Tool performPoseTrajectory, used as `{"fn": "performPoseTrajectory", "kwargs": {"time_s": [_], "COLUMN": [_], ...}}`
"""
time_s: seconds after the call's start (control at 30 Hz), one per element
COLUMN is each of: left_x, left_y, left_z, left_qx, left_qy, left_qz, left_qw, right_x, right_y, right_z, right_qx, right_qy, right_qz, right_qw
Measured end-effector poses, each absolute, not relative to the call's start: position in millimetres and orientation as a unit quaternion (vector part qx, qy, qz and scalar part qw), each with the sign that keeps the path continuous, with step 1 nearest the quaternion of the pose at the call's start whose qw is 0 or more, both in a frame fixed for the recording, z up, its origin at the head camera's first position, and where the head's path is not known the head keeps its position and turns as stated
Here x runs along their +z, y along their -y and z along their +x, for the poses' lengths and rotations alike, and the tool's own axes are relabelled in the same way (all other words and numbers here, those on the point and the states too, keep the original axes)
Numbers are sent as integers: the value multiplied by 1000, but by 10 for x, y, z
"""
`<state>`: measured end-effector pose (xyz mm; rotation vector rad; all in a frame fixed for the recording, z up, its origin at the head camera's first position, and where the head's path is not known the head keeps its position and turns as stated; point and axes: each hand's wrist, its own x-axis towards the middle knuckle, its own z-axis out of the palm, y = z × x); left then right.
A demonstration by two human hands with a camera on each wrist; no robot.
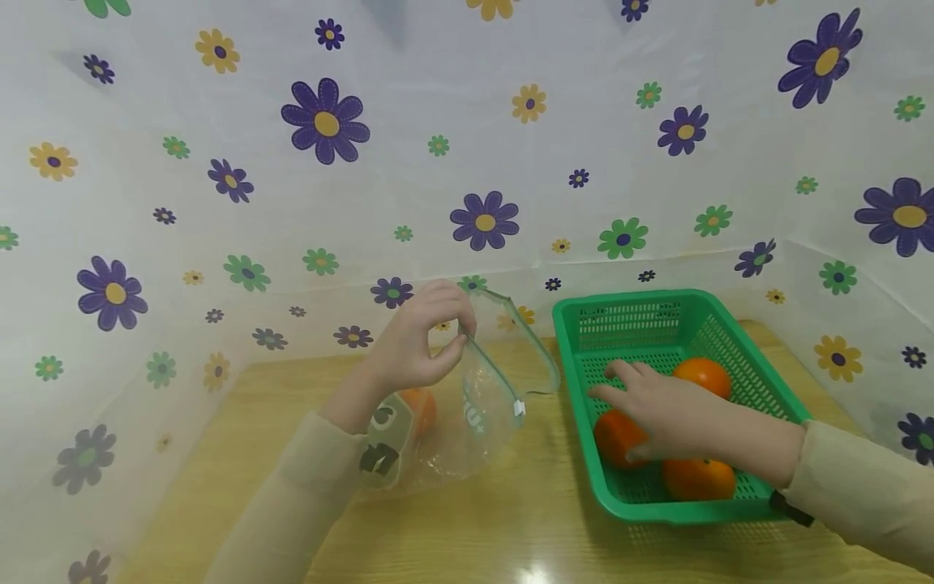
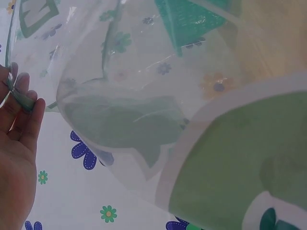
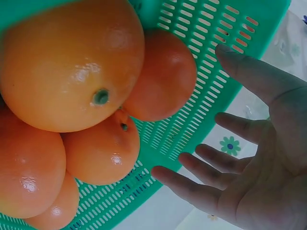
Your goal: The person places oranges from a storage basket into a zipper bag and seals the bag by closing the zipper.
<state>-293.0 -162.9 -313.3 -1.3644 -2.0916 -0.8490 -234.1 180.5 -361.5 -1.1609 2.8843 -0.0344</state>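
Note:
A clear zip bag [image 1: 474, 438] with a green zip edge and a white slider [image 1: 519, 408] stands with its mouth spread apart. My left hand [image 1: 419, 337] pinches one side of that mouth between thumb and fingers; the left wrist view shows the fingertips [image 2: 29, 103] at the green edge. Inside the bag, low down, an orange [image 1: 419, 410] shows behind green printing. My right hand [image 1: 667, 410] reaches over a green basket [image 1: 679, 513], fingers spread and holding nothing. Below it lie several oranges [image 3: 72, 67], one [image 1: 616, 438] close under the thumb.
The basket's slotted walls [image 3: 206, 57] stand right of the bag on a wood-grain table [image 1: 511, 527]. Behind and at both sides hangs a white sheet [image 1: 409, 97] printed with flowers. A black object [image 1: 791, 509] shows beneath the right sleeve.

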Motion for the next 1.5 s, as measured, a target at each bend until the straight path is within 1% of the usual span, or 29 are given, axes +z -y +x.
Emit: {"fn": "performPoseTrajectory", "kwargs": {"time_s": [0.53, 1.07, 1.5], "left_x": [-3158, -3156, -3143], "left_y": [1597, 1612, 1608], "left_z": [-2894, -2903, -2913], "left_qx": [-313, -316, -314], "left_qy": [770, 769, 770], "left_qz": [-499, -499, -501], "left_qw": [246, 245, 242], "right_x": [-3691, -3699, -3717], "right_y": [-1841, -1774, -1712], "right_z": [-2346, -2503, -2559], "right_qx": [22, 46, 39], "right_qy": [-920, -907, -911], "right_qz": [-390, -412, -386], "right_qw": [34, 81, 139]}}
